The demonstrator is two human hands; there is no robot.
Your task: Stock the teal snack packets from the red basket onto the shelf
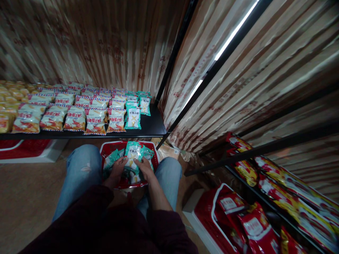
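Both of my hands grip one teal-and-white snack bag (134, 154) by its lower sides. My left hand (119, 167) pinches its left side, and my right hand (144, 167) pinches the right. The bag is held upright above a red shopping basket (105, 147) between my knees. Several more teal bags lie in the basket, partly hidden by my hands and the held bag. On the black shelf (152, 126) ahead, a matching teal bag (133, 118) stands at the front right, with others behind it.
Rows of white-and-orange snack bags (95, 120) fill the shelf to the left, with yellow packs (5, 118) beyond. A black shelf post (180, 118) slants up at right. Right of me stand a red basket (205, 211) of red bags and a lower shelf of red-and-yellow bags (278, 194).
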